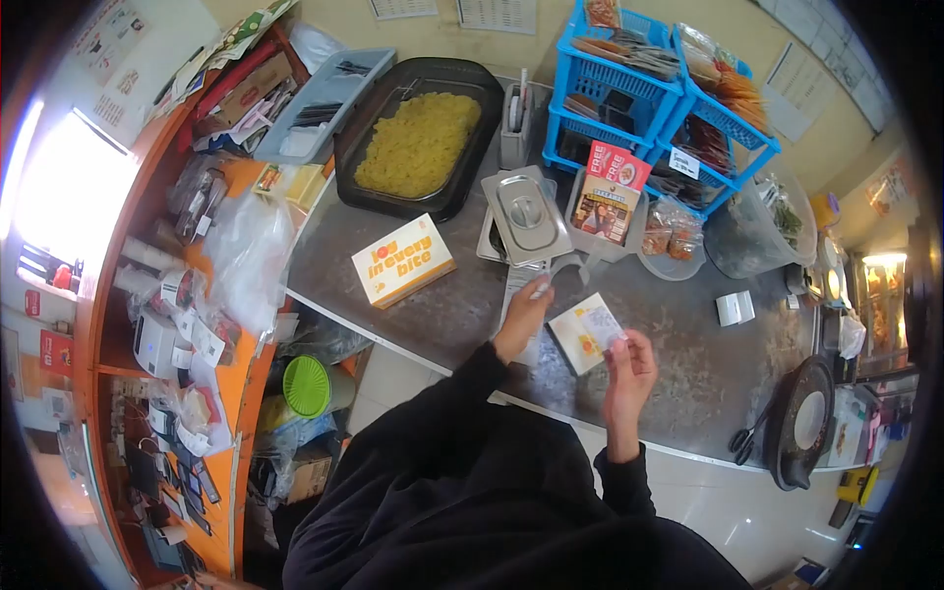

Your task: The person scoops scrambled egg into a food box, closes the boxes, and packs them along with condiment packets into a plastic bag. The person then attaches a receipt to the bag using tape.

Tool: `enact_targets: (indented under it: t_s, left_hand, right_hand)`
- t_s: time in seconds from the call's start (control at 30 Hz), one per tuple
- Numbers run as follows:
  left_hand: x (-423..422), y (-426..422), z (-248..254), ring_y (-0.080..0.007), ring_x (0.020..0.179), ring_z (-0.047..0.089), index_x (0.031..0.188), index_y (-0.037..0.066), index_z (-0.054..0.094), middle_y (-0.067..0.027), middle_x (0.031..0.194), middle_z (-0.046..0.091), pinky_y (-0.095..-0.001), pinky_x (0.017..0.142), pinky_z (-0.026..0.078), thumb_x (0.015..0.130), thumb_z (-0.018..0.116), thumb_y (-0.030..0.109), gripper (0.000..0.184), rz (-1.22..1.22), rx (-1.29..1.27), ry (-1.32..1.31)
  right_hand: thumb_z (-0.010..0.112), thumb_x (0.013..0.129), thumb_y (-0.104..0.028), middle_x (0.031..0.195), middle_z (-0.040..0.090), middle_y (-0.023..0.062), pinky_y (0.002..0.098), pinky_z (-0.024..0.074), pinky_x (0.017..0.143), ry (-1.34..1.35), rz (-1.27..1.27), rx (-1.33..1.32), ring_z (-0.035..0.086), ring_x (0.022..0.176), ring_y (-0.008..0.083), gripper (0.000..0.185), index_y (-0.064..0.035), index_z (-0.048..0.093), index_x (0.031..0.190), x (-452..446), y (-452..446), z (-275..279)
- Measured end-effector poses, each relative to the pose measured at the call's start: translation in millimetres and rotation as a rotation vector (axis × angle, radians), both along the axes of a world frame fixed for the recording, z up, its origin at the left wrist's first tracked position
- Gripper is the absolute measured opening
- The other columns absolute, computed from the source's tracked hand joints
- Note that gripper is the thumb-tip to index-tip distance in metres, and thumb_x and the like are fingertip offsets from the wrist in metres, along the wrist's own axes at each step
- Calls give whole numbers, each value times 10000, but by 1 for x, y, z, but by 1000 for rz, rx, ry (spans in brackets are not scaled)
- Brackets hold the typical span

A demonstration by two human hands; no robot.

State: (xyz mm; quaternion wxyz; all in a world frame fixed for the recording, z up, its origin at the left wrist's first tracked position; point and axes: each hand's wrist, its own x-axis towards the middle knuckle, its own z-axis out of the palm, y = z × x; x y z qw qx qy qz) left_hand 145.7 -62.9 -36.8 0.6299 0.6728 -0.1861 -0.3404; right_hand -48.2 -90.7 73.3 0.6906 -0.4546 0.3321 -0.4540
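Observation:
A small white and yellow box (578,344) lies on the dark counter between my hands. On its top rests a white paper slip (598,323), whose near right corner my right hand (631,379) pinches. To the left, my left hand (523,323) has its fingers closed around a pale object at the fingertips, mostly hidden by them. Just beyond those fingertips is a grey, curved, clip-like piece (570,265); whether it belongs to the held object I cannot tell. A larger white and orange box (403,260) with printed lettering sits farther left, untouched.
Behind stand a black tray (482,128) of yellow food, a lidded steel container (528,214), blue baskets (615,84) and a tub with a red-topped packet (610,192). A black round pan (787,433) and scissors (747,439) lie at right; orange shelving (221,447) borders the left.

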Motion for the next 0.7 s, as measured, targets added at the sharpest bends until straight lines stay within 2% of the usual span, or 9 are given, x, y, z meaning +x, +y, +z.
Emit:
enact_targets:
  t_s: [0.03, 0.07, 0.13, 0.27, 0.37, 0.5, 0.57, 0.63, 0.7]
  left_hand:
    - [0, 22, -1, -163, 1004, 614, 1204, 64, 651, -64, 1084, 671, -314, 842, 487, 902, 697, 207, 337, -60, 36, -183]
    - [6, 51, 15, -243, 1060, 604, 1184, 64, 656, -106, 1121, 657, -363, 894, 473, 866, 697, 160, 334, -81, -3, -559]
    - [33, 104, 38, -307, 1119, 572, 1173, 88, 658, -136, 1192, 623, -413, 951, 440, 823, 711, 148, 359, 17, 100, -908]
    - [115, 170, 61, -291, 1330, 448, 1298, 88, 543, -83, 1339, 566, -540, 1083, 273, 802, 726, 231, 547, 198, 422, -1290]
    - [161, 184, 36, -257, 1364, 424, 1334, 80, 505, -67, 1368, 553, -554, 1110, 236, 794, 742, 220, 607, 89, 429, -1305]
    - [171, 187, 13, -245, 1354, 440, 1356, 94, 503, -69, 1361, 560, -548, 1130, 205, 783, 752, 166, 628, 151, 237, -1156]
    - [173, 186, 9, -255, 1310, 473, 1332, 109, 544, -75, 1336, 573, -539, 1134, 186, 798, 730, 174, 569, 176, 212, -1106]
    - [174, 187, 12, -259, 1285, 487, 1306, 149, 590, -74, 1322, 580, -545, 1126, 180, 815, 704, 185, 505, 150, 229, -1120]
    - [178, 190, 18, -261, 1267, 493, 1265, 199, 634, -65, 1306, 588, -555, 1110, 184, 832, 672, 203, 435, 75, 302, -1300]
  right_hand:
    - [659, 932, -99, 1012, 625, -6, 278, 495, 815, -37, 24, 62, 597, 913, 97, 184, -76, 616, 1110, 12, 11, 0]
    - [658, 934, -112, 1017, 630, -6, 259, 486, 762, -73, 51, 154, 596, 904, 98, 168, -109, 608, 1095, 28, 24, 4]
    - [656, 933, -110, 1038, 638, -4, 249, 473, 732, -132, 185, 397, 601, 919, 105, 142, -130, 602, 1063, 62, 48, -4]
    - [711, 904, -137, 882, 616, -36, 235, 462, 654, -84, 348, 646, 576, 757, 72, 150, -142, 575, 968, 160, 94, -5]
    - [772, 863, -178, 890, 607, -23, 196, 425, 603, -63, 251, 666, 563, 763, 69, 236, -124, 585, 996, 231, 116, -27]
    - [777, 862, -199, 856, 584, -21, 219, 439, 577, 121, 29, 520, 545, 690, 74, 261, -92, 570, 978, 295, 135, -81]
    - [774, 868, -212, 814, 577, -25, 225, 446, 553, 258, -180, 343, 534, 633, 73, 272, -72, 563, 969, 314, 145, -126]
    - [751, 887, -221, 765, 595, -8, 228, 448, 521, 262, -249, 221, 550, 594, 78, 259, -53, 565, 953, 313, 152, -132]
    - [731, 905, -231, 717, 611, 15, 230, 445, 485, 290, -172, 122, 572, 568, 87, 256, -34, 569, 929, 307, 152, -130]
